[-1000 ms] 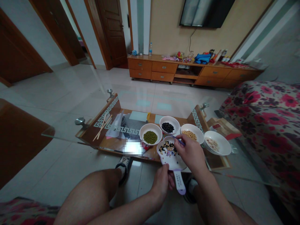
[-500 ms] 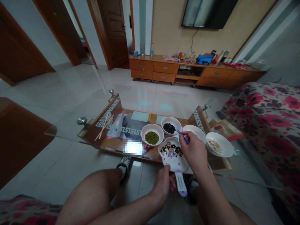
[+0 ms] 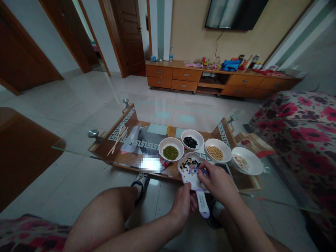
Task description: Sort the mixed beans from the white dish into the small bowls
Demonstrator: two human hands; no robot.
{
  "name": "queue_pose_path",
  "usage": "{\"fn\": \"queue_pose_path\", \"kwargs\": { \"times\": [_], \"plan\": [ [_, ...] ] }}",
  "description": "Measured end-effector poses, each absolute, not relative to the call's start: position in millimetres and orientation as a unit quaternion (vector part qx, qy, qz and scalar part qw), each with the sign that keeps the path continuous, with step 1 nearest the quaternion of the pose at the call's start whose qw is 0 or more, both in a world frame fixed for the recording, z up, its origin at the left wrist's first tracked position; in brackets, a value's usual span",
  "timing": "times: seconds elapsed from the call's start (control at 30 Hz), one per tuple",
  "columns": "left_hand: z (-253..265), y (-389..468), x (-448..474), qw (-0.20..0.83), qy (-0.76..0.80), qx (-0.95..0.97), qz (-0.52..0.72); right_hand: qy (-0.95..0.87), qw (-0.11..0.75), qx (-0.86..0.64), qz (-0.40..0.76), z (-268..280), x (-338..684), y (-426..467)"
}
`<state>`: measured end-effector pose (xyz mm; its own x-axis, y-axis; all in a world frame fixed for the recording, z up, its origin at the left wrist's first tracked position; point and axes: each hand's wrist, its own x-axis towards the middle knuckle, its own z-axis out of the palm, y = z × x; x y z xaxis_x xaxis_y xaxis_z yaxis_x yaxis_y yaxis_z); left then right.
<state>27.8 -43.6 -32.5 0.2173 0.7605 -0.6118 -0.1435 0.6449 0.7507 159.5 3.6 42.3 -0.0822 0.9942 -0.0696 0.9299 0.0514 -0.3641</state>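
My left hand (image 3: 183, 201) pinches the near rim of a white, flower-shaped dish (image 3: 193, 182) with a purple-edged handle (image 3: 202, 204), its thumb on top. Mixed black and tan beans (image 3: 189, 163) lie in the dish with small purple bits. Slim purple tweezers (image 3: 201, 169) are in my right hand (image 3: 217, 180), their tips low over the mixed beans. Whether the tips hold a bean is too small to tell. Beyond the dish stand white bowls of green beans (image 3: 170, 153), black beans (image 3: 190, 142) and yellow beans (image 3: 214, 153).
Another white bowl (image 3: 253, 162) at the right holds pale flat pieces. All stand on a glass-topped table (image 3: 147, 143). Wooden chopsticks (image 3: 117, 140) lie at its left, and a brown paper bag (image 3: 258, 145) is past its right end. A flowered sofa (image 3: 301, 122) stands to the right.
My right hand has brought the tweezers from the black bean bowl back down over the dish. The yellow bean bowl is now uncovered. My left hand keeps its hold.
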Motion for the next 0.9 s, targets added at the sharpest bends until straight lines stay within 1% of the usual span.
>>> {"fn": "queue_pose_path", "kwargs": {
  "times": [0.13, 0.33, 0.63, 0.9],
  "plan": [
    [-33.1, -43.7, 28.6, 0.725, 0.543, 0.289, 0.309, -0.732, 0.072, -0.653, 0.182, 44.0, 158.4, 0.0],
    [-31.0, -44.5, 27.9, 0.727, 0.539, 0.283, 0.318, -0.732, 0.046, -0.655, 0.182, 43.6, 154.5, 0.1],
    [-22.8, -47.4, 23.8, 0.727, 0.54, 0.279, 0.319, -0.741, 0.031, -0.649, 0.171, 42.8, 154.4, 0.8],
    [-17.9, -46.6, 23.8, 0.729, 0.537, 0.281, 0.318, -0.75, 0.04, -0.639, 0.165, 39.9, 155.1, 1.5]
  ]
}}
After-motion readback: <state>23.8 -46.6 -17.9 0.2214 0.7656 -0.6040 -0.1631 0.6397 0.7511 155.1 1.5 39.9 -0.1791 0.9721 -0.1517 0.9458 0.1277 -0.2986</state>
